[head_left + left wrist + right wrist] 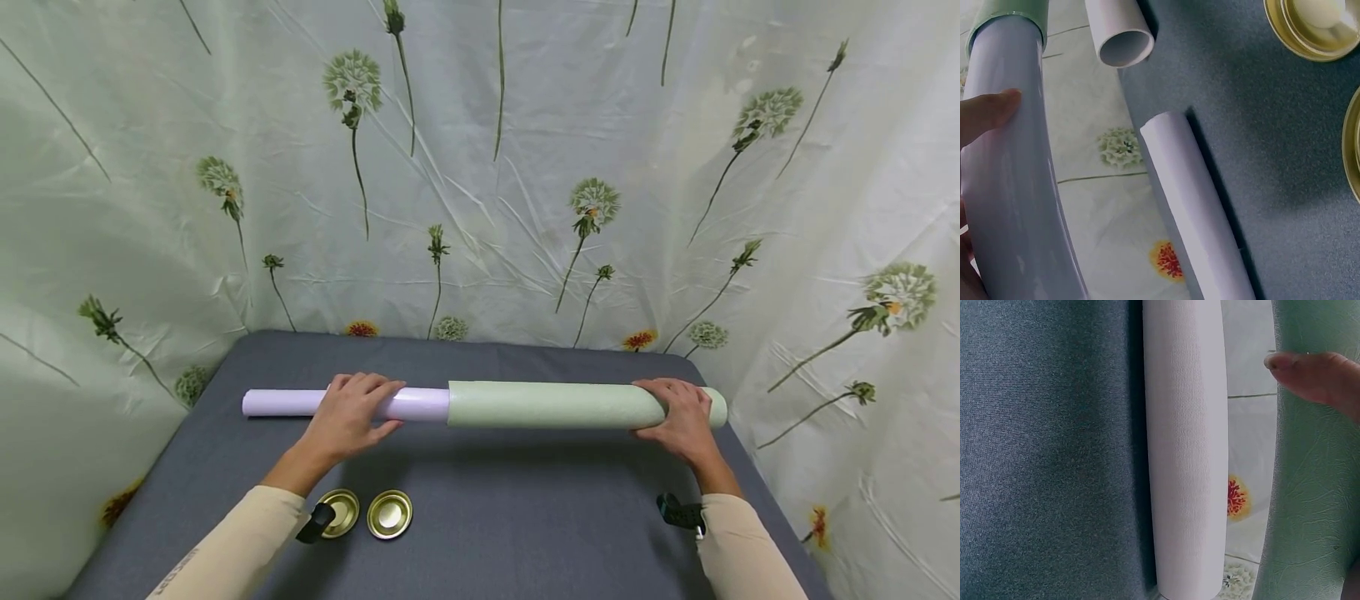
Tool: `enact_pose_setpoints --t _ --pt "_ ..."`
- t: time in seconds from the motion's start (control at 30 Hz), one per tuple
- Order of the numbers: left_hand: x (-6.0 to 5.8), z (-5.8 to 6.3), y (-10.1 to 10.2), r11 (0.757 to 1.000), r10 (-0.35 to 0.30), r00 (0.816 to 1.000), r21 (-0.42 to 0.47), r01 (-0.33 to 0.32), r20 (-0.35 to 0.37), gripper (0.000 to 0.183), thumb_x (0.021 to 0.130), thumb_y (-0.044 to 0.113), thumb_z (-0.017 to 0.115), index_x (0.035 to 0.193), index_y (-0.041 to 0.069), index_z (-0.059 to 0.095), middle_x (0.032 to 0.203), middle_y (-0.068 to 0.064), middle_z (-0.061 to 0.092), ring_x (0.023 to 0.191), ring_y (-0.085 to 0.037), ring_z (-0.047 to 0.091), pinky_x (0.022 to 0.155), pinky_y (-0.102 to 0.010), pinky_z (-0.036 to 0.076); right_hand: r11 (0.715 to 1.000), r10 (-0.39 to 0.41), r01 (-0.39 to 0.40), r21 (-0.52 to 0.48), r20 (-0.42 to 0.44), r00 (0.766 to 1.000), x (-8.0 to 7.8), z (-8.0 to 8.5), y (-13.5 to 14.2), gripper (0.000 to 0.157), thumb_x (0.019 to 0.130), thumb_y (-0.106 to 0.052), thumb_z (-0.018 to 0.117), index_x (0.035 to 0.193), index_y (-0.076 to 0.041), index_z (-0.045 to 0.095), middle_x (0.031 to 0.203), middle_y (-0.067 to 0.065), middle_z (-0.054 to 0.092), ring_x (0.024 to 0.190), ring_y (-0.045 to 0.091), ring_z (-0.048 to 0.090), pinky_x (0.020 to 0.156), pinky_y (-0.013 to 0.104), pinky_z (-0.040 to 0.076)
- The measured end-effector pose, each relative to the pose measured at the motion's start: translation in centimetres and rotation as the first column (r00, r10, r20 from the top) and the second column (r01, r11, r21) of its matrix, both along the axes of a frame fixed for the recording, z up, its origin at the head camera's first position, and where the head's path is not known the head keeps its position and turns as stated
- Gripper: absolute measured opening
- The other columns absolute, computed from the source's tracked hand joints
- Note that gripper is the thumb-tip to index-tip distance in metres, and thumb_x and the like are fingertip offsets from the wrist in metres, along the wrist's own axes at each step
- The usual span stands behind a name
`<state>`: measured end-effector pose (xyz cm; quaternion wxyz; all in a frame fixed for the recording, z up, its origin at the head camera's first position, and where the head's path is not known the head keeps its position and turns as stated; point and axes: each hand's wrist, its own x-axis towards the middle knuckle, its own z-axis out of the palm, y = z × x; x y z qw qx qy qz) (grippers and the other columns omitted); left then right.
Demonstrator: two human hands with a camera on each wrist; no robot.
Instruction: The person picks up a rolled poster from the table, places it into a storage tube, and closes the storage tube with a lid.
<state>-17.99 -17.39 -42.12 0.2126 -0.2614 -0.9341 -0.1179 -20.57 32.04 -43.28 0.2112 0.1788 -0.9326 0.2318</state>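
Observation:
A glossy lavender tube (425, 404) runs into the open end of a wider pale green tube (547, 405), the two forming one long level line above the table. My left hand (348, 417) grips the lavender tube, its thumb lying along the near side. Toward the green tube's far right end, my right hand (678, 418) holds it from above, thumb on the near side. In the left wrist view, the lavender tube (1016, 175) passes into the green rim (1038, 19). How deep it reaches inside is hidden.
On the grey table (525, 517) lie two round gold metal lids (390, 514). Behind the held tubes rest a pale lavender roll (1194, 200) and a hollow whitish tube (1116, 25). A flower-printed curtain (480, 183) encloses the table's back and sides.

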Motion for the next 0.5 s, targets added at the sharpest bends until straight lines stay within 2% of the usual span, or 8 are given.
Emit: enact_pose_setpoints --t 0.17,0.5 --pt "0.0 0.0 0.3 1.000 0.002 1.000 -0.009 -0.002 0.006 0.054 0.071 0.031 0.085 0.116 0.009 0.067 0.104 -0.007 0.065 0.096 -0.028 0.061 0.086 -0.053 0.043 1.000 -0.002 0.002 -0.003 0.005 1.000 0.0 0.1 -0.2 0.071 0.047 -0.005 0.094 0.112 -0.007 0.066 0.109 0.021 0.060 0.107 0.043 0.045 0.088 0.065 0.021" --pt "0.1 -0.2 1.4 1.000 -0.021 0.999 0.002 0.021 -0.035 0.053 0.070 0.031 0.086 0.115 0.010 0.068 0.104 -0.006 0.066 0.095 -0.027 0.061 0.084 -0.051 0.044 1.000 0.006 -0.006 -0.002 0.000 1.000 -0.1 0.0 -0.3 0.071 0.046 -0.005 0.095 0.112 -0.006 0.067 0.109 0.020 0.060 0.107 0.041 0.046 0.087 0.065 0.021"
